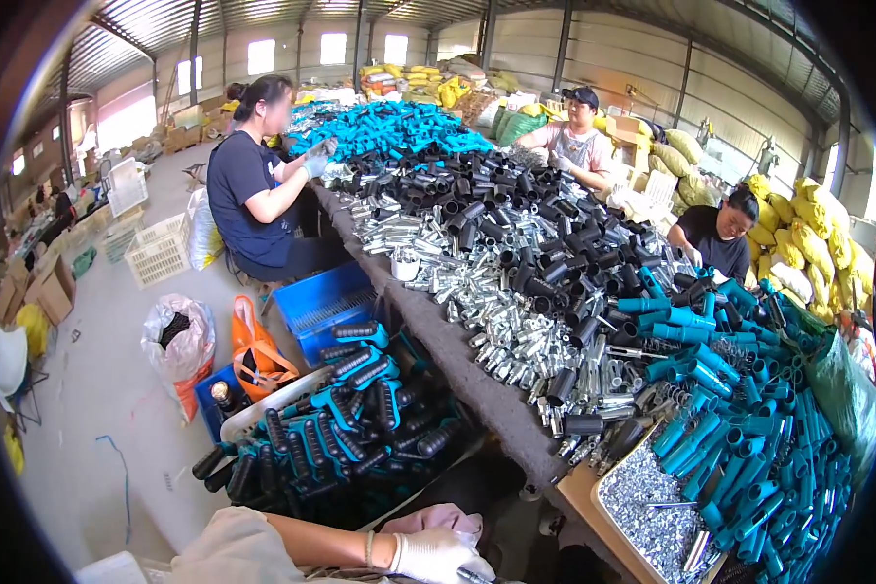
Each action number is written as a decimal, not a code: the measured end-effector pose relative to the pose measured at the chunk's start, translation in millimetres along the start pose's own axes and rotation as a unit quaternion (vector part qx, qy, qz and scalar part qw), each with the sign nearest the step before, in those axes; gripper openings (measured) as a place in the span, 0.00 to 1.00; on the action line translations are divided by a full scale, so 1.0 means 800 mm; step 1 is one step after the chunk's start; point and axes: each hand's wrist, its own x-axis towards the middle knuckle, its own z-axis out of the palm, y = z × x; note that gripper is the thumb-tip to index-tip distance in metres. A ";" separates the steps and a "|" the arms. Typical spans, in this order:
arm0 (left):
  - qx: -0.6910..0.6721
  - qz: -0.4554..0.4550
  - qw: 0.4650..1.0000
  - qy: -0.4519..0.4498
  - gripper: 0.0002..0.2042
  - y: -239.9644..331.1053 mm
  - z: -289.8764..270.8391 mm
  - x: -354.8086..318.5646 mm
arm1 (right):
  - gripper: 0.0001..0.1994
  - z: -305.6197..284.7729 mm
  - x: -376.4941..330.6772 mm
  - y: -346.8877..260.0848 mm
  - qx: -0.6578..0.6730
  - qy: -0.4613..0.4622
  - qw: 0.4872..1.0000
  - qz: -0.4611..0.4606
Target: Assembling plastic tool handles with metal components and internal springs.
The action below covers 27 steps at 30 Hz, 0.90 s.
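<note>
White-gloved left hand [433,557] | fingers curled, gap hidden | touching metal part [471,576]

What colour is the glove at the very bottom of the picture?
White. The glove shows best in the head view, the only one here.

Stored goods and oddments around a warehouse floor [92,399]
A cream slatted crate [161,251] stands in the left part of the frame, with a brown cardboard box [52,289] and a white seat [8,360] nearer the left edge. Left of centre, an orange bag [263,346] sits just beside a dark bottle [223,394]; a translucent plastic bag [201,341] slumps near them. A blue cord [125,477] lies at lower left. Yellow sacks [810,238] are heaped at right, and bright windows [261,56] pierce the upper-left wall.
</note>
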 end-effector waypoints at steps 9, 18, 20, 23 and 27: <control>-0.012 0.002 0.998 -0.053 0.15 0.009 0.015 0.009 | 0.12 -0.001 -0.025 -0.004 -0.014 0.026 0.999 0.044; 0.051 0.016 0.999 -0.002 0.15 -0.007 0.060 0.034 | 0.27 -0.059 -0.036 -0.013 -0.121 0.046 0.992 0.012; 0.005 -0.027 0.999 0.022 0.14 0.000 0.069 0.034 | 0.25 -0.073 -0.046 -0.017 0.066 0.074 0.995 0.009; 0.013 -0.052 0.998 0.020 0.14 0.006 0.071 0.046 | 0.14 -0.131 -0.065 -0.029 0.064 0.301 0.949 -0.065; 0.016 -0.091 0.996 0.008 0.14 0.011 0.069 0.055 | 0.07 -0.279 -0.111 0.014 -0.046 0.534 0.829 -0.158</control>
